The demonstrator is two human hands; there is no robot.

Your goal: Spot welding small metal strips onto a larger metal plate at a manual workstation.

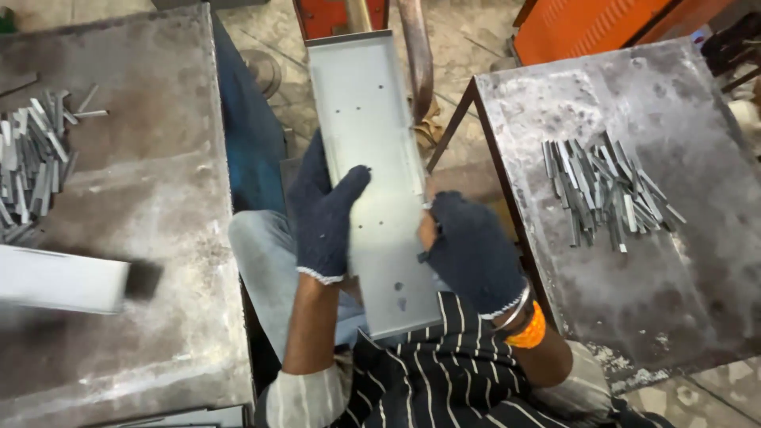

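A long grey sheet-metal tray (366, 119) with folded edges and small holes lies lengthwise over my lap, reaching away from me. My left hand (323, 212), in a dark knitted glove, grips its left edge with the thumb lying on the inner face. My right hand (472, 250), gloved the same way, holds the right edge lower down. An orange band and metal bangles sit on my right wrist.
A worn metal table (151, 198) on the left carries a pile of small metal strips (33, 158) and a pale metal piece (59, 279). The right table (682, 261) holds another heap of strips (606, 190). An orange machine (594, 24) stands behind.
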